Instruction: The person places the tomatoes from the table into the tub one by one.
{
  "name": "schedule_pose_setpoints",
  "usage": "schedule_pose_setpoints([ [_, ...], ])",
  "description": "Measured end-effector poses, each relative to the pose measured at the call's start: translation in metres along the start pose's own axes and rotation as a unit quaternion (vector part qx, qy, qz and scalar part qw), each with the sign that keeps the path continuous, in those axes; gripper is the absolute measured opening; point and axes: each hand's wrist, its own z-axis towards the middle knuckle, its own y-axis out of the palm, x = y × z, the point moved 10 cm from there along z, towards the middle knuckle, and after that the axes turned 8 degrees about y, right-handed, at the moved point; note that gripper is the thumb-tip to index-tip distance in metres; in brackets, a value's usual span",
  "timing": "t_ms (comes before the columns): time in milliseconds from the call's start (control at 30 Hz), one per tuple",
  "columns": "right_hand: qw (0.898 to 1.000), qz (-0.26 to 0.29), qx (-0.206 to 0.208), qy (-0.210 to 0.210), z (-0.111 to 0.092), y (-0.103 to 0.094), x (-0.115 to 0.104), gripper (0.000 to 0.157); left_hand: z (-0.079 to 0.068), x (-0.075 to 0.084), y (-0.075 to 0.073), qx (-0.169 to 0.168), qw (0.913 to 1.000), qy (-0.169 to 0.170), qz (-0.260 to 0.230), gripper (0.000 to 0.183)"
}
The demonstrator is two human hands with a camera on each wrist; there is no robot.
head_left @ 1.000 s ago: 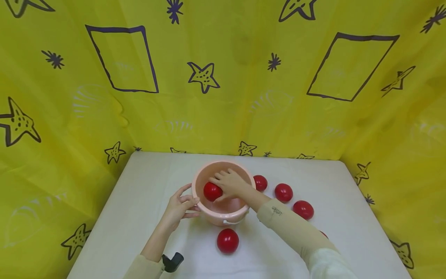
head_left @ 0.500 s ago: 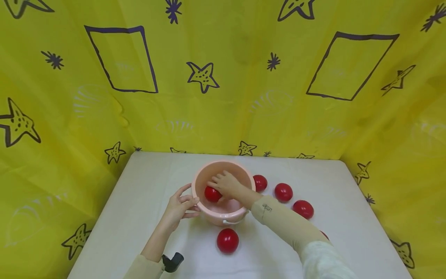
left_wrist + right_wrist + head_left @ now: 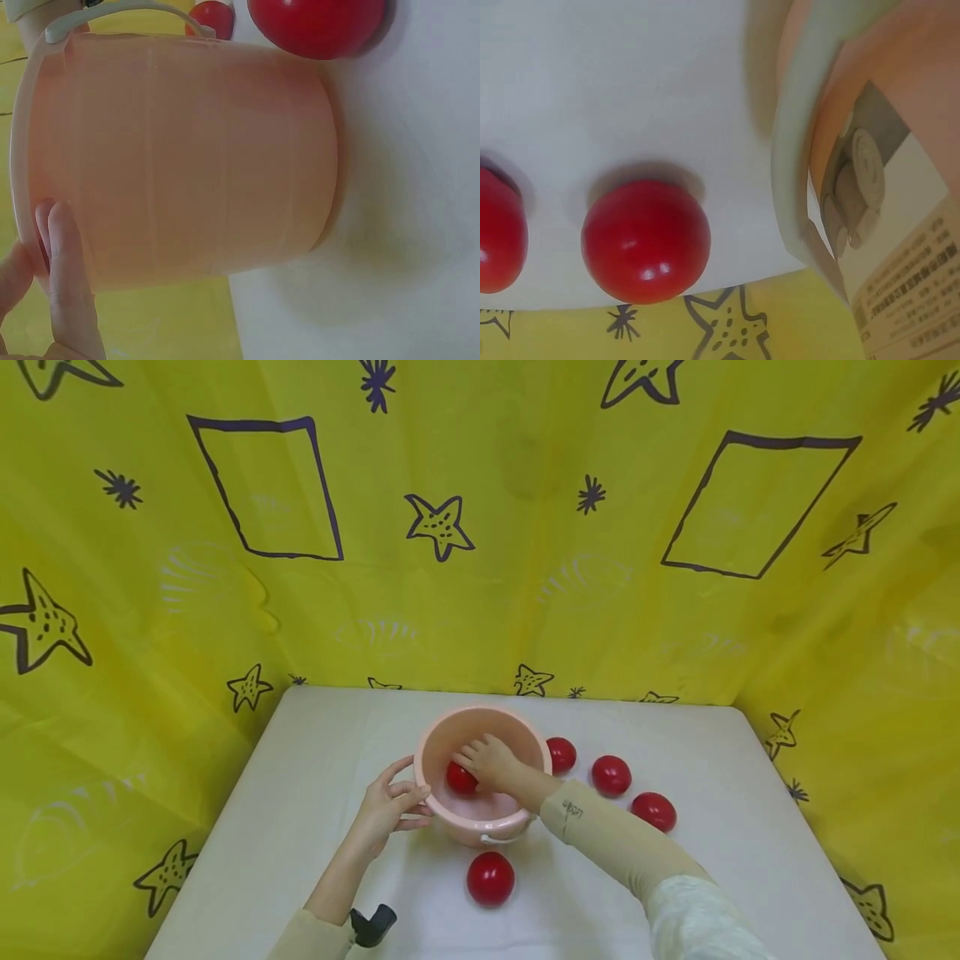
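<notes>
A pink bucket (image 3: 482, 831) with a pale handle (image 3: 124, 9) stands upright on the white table. My left hand (image 3: 384, 806) grips its left rim, the thumb over the edge and the fingers against the outer wall; in the left wrist view the fingers (image 3: 69, 277) lie along that wall. Inside the bucket my right hand (image 3: 491, 762) holds a glossy red ball (image 3: 461, 779) from above, low near the bottom. The right wrist view shows the bucket's printed label (image 3: 907, 262), not the right hand itself.
Another red ball (image 3: 491, 878) lies in front of the bucket. To the right more red balls sit in a row, one (image 3: 560, 755) beside the bucket, then one (image 3: 611, 775) and one (image 3: 653, 811) near the right sleeve. A yellow curtain (image 3: 480, 610) encloses the table (image 3: 322, 735).
My right hand has gone deeper into the bucket with the red ball, which has sunk toward the bottom. The left hand stays on the rim. A red ball behind the right sleeve is now hidden.
</notes>
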Motion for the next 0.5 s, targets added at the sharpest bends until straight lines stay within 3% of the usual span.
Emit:
schedule_pose_setpoints([
  [200, 1.0, 0.013, -0.022, 0.01, 0.002, 0.004, 0.003, 0.057, 0.0, 0.0, -0.001, 0.004, 1.0, -0.001, 0.001, 0.062],
  [333, 1.0, 0.027, -0.01, 0.008, -0.001, -0.001, 0.005, 0.056, 0.0, 0.0, -0.001, 0.003, 1.0, 0.001, -0.001, 0.061],
  [500, 0.994, 0.109, 0.025, 0.012, -0.006, -0.016, 0.014, 0.053, 0.0, 0.001, -0.001, 0.001, 1.0, 0.002, -0.002, 0.06],
])
